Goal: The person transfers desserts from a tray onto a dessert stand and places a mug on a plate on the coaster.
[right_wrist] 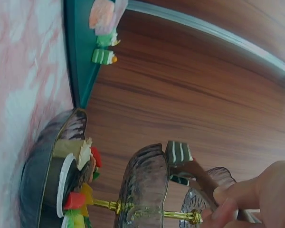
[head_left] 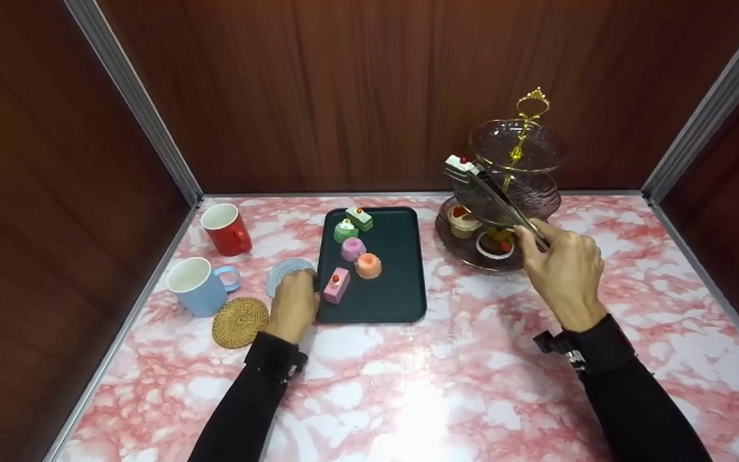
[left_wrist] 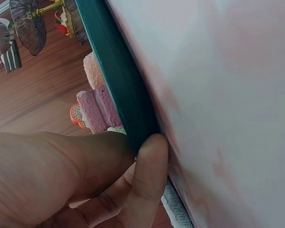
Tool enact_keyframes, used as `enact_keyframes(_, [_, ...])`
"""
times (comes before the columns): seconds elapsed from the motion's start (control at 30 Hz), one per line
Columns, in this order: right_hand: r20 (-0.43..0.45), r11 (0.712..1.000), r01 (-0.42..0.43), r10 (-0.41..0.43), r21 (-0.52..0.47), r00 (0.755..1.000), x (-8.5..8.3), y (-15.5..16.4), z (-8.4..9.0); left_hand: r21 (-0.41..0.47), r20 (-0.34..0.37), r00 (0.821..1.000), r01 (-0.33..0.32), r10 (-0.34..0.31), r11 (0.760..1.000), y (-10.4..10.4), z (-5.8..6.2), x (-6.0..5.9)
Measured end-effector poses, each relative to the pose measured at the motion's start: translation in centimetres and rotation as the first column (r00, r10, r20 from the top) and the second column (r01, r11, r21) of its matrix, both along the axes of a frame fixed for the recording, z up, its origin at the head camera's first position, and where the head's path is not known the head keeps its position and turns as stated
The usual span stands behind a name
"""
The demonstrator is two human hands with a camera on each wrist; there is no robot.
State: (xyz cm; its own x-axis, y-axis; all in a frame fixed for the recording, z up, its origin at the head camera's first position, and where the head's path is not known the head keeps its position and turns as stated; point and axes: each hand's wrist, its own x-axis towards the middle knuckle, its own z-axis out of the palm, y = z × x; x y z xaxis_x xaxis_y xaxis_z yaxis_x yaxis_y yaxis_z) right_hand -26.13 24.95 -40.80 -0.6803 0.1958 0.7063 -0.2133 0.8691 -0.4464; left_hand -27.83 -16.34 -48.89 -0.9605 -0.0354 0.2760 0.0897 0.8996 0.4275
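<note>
A pink-marbled bench (head_left: 446, 378) sits inside dark wooden walls (head_left: 318, 90). Beyond the right hand (head_left: 565, 269) stands a three-tiered glass dessert stand with a gold stem (head_left: 517, 186). Only the right wrist view shows its bottom tier (right_wrist: 42, 185) edge-on, holding fruit tarts. The left hand (head_left: 294, 307) grips the near left edge of a dark green rectangular tray (head_left: 395, 282); the left wrist view shows the fingers (left_wrist: 149, 166) curled around the rim (left_wrist: 118, 80). The right hand pinches metal tongs (head_left: 504, 205), which hold a dark chocolate cake slice with white stripes (head_left: 458, 168) up and to the left of that hand, beside the stand's upper tiers.
</note>
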Motion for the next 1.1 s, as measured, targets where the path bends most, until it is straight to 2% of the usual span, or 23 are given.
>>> enact_keyframes(0.4, [0.054, 0.986, 0.117, -0.124, 0.120, 0.991, 0.23, -0.21, -0.31, 0.010, 0.008, 1.000, -0.001, 0.001, 1.000, 0.01, -0.09, 0.04])
enact_keyframes(0.73, [0.083, 0.979, 0.134, -0.148, 0.155, 0.985, 0.18, -0.12, -0.50, -0.005, -0.002, 1.000, 0.005, -0.005, 1.000, 0.15, 0.00, 0.04])
enact_keyframes(0.93, [0.125, 0.980, 0.140, -0.158, 0.139, 0.980, 0.16, 0.15, -0.32, -0.008, -0.014, 1.000, 0.008, -0.008, 1.000, 0.13, -0.03, 0.05])
enact_keyframes(1.1, [0.116, 0.983, 0.130, -0.145, 0.130, 0.983, 0.26, 0.20, -0.12, -0.001, -0.008, 1.000, 0.003, -0.003, 1.000, 0.07, -0.12, 0.03])
